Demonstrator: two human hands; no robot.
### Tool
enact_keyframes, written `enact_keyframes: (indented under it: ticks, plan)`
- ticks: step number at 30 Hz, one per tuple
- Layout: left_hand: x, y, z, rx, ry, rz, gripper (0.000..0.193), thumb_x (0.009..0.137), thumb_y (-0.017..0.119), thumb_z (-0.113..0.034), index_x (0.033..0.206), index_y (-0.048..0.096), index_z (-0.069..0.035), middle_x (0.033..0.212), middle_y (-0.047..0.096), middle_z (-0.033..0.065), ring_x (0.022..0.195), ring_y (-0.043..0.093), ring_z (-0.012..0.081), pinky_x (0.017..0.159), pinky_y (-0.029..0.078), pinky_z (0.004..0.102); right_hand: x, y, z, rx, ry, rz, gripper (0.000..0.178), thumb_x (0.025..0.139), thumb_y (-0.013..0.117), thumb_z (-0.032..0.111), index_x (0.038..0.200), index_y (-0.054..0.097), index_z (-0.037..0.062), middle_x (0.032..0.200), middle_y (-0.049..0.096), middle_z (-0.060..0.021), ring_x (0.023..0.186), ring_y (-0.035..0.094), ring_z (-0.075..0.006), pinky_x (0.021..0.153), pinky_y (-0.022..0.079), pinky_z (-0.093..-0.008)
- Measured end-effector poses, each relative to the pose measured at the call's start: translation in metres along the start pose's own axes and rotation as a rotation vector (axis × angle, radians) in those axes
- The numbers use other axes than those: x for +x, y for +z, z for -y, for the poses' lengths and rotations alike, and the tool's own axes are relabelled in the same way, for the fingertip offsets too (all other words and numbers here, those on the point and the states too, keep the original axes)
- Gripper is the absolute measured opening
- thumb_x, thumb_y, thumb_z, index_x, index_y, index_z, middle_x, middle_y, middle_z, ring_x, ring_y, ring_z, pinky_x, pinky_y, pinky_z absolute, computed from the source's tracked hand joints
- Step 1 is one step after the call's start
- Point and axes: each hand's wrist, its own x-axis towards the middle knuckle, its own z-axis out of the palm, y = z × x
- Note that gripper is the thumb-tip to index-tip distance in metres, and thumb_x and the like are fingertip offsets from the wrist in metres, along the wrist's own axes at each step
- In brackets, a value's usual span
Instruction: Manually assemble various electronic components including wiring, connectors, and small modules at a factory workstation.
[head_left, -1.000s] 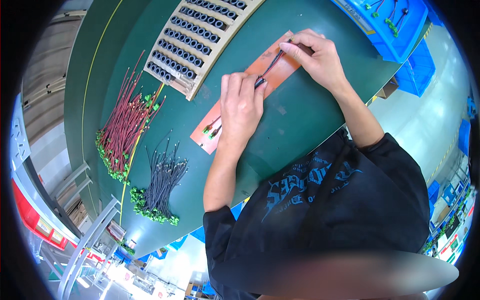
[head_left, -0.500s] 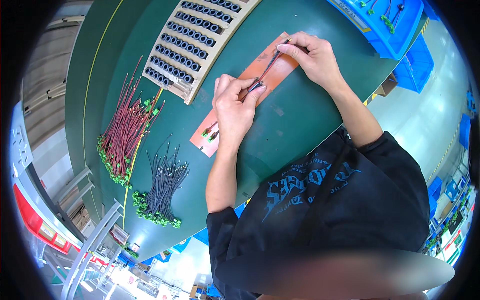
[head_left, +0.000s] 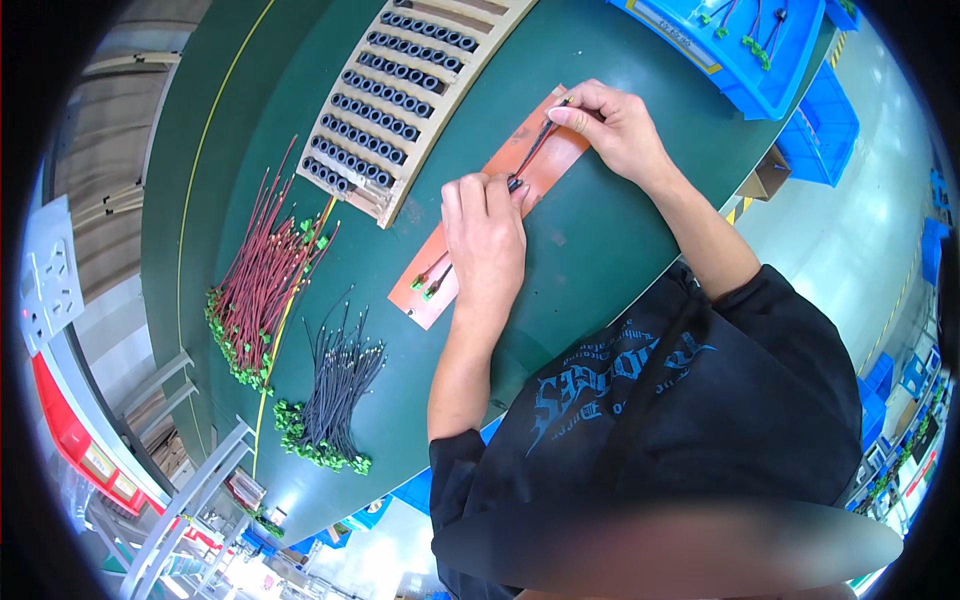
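My left hand [head_left: 485, 225] is closed, thumb and fingertips pinching a small black cylindrical piece [head_left: 515, 184] around a pair of wires. The red and black wires [head_left: 537, 143] run taut from it up to my right hand [head_left: 622, 132], whose thumb and forefinger grip their far ends. Beneath both hands lies a long orange board [head_left: 558, 170], slanted across the green table. Past my left wrist, the wires' other ends carry green connectors [head_left: 425, 287] that rest on the board's lower end. My left fingers partly hide the black piece.
A wooden rack [head_left: 425, 130] with rows of black ring-shaped parts stands beyond the board. Bundles of red wires [head_left: 265, 270] and black wires [head_left: 335, 385], all with green connectors, lie on the left. A blue bin [head_left: 745, 75] sits at the upper right on the green table [head_left: 600, 250].
My left hand has turned and slid slightly along the wires toward my right hand, covering more of the black piece. The right hand keeps its grip; the whole view has shifted a little.
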Motion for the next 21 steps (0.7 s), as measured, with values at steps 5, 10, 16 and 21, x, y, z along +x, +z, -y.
enact_keyframes:
  ticks: [5, 10, 16, 21]
  plan:
    - [0.002, 0.001, 0.001, -0.020, -0.071, 0.016, 0.021, 0.080, 0.077, -0.004, 0.097, 0.066, 0.003, 0.093, 0.061, 0.0145, 0.087, 0.056, 0.0318, 0.077, 0.048, 0.0417, 0.001, 0.000, 0.005, -0.178, -0.105, 0.001, 0.019, 0.095, 0.067, 0.019, 0.086, 0.067, 0.0016, 0.085, 0.069, -0.0095, 0.077, 0.061, -0.0222, 0.072, 0.050, -0.0344]
    - [0.006, 0.005, 0.002, -0.103, -0.089, 0.003, 0.019, 0.079, 0.077, -0.002, 0.094, 0.067, 0.003, 0.093, 0.063, 0.0150, 0.087, 0.058, 0.0320, 0.076, 0.049, 0.0408, 0.004, 0.004, 0.000, -0.058, -0.037, -0.038, 0.026, 0.095, 0.069, 0.022, 0.086, 0.063, -0.0014, 0.075, 0.058, -0.0067, 0.071, 0.051, -0.0144, 0.067, 0.045, -0.0318]
    - [0.008, 0.003, 0.003, -0.109, -0.085, 0.026, 0.017, 0.078, 0.074, 0.001, 0.092, 0.066, 0.003, 0.092, 0.061, 0.0148, 0.087, 0.056, 0.0324, 0.077, 0.048, 0.0422, 0.004, 0.004, 0.004, 0.001, 0.012, -0.025, 0.020, 0.094, 0.069, 0.019, 0.085, 0.067, 0.0014, 0.084, 0.070, -0.0098, 0.075, 0.063, -0.0197, 0.070, 0.051, -0.0342]
    - [0.011, 0.001, 0.008, -0.195, -0.107, 0.043, 0.017, 0.076, 0.077, 0.000, 0.088, 0.066, 0.002, 0.092, 0.063, 0.0142, 0.086, 0.058, 0.0329, 0.077, 0.049, 0.0423, 0.008, -0.008, 0.013, 0.045, 0.103, 0.066, 0.021, 0.097, 0.066, 0.018, 0.087, 0.067, 0.0004, 0.090, 0.072, -0.0066, 0.078, 0.062, -0.0122, 0.069, 0.050, -0.0280]
